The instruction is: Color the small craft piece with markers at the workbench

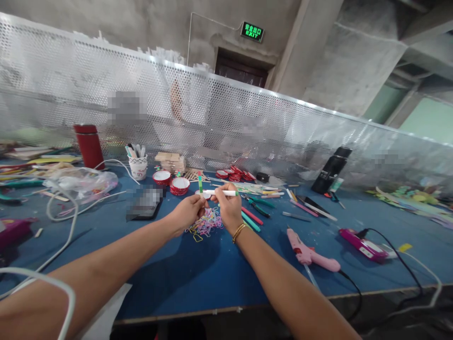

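Observation:
A narrow stick (200,182) with green and red bands stands upright in the pinched fingers of my left hand (187,213). My right hand (229,210) grips a white marker (230,192) with a green end, held level. Its left tip meets or nearly meets the lower part of the stick; exact contact is too small to make out. Below both hands lies a loose pile of thin pastel loops (211,224), partly covered by my fingers. Pink and turquoise markers (252,221) lie just right of my right hand.
A phone (145,203), a paper cup of pens (138,166) and red-rimmed round tins (180,185) are left of centre. Pliers (258,207), a pink glue gun (311,255) with its cord and a black bottle (331,171) sit to the right. White cables (72,226) cross the left side.

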A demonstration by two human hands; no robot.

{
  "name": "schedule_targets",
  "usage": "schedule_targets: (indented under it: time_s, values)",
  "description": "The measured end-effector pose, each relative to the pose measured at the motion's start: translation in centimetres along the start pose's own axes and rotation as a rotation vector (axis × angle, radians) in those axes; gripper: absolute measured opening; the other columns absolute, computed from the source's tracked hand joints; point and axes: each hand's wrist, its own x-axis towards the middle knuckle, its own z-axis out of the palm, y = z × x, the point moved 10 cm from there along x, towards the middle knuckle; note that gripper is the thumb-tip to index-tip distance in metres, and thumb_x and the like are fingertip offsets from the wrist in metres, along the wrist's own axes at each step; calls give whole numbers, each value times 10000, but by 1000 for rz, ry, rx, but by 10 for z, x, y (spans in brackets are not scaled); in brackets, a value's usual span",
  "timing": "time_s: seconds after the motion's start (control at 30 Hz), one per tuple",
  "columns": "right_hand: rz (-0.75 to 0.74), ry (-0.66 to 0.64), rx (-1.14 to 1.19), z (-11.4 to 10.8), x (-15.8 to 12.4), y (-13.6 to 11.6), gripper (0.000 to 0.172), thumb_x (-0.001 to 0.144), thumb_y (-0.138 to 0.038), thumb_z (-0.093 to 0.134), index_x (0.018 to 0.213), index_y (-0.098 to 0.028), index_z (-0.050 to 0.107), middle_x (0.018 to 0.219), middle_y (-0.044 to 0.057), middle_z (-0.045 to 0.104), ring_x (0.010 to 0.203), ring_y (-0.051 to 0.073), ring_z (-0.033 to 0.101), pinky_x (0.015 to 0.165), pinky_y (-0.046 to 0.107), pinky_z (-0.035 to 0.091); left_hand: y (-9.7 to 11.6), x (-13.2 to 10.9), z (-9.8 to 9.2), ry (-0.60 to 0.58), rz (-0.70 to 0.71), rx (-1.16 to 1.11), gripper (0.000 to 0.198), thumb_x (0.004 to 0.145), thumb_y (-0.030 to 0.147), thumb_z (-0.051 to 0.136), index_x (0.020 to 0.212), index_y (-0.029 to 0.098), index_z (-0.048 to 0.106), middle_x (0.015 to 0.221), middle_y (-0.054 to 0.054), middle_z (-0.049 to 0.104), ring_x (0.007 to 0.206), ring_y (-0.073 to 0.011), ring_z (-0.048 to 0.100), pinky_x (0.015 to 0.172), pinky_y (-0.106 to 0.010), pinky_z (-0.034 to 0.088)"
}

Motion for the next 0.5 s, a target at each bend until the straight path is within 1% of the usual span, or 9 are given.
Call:
schedule_targets:
  time_s: [0.1, 0.27, 0.4, 0.5]
  values:
    - [11, 30, 22, -4, 1, 1, 154, 812, -320, 573, 731, -201, 520, 584, -40, 586, 548, 119, 538, 579, 247, 446, 0, 0, 0, -3, 1, -6, 233, 928, 242, 376, 742, 162, 492, 468, 70, 388, 377, -36, 256, 395, -157, 166]
    - [2, -17, 23, 1, 0, -1, 153, 821, -317, 568, 732, -204, 518, 604, -37, 595, 563, 118, 549, 592, 247, 452, -1, 0, 0, -7, -1, -4, 238, 933, 245, 367, 750, 160, 494, 467, 65, 396, 379, -38, 268, 396, -159, 166]
    - [3, 18, 0, -3, 1, 1, 153, 822, -320, 569, 736, -204, 518, 594, -40, 584, 565, 122, 551, 592, 249, 452, 1, 0, 0, -2, 5, -7, 236, 935, 242, 365, 749, 163, 487, 472, 67, 394, 381, -38, 259, 395, -160, 164]
    - [-3, -4, 3, -1, 0, 1, 150, 825, -324, 565, 746, -205, 518, 608, -36, 597, 575, 124, 559, 594, 248, 450, 3, -1, 2, -10, 5, -9, 243, 937, 243, 362, 748, 161, 491, 472, 64, 398, 387, -39, 267, 397, -158, 166]
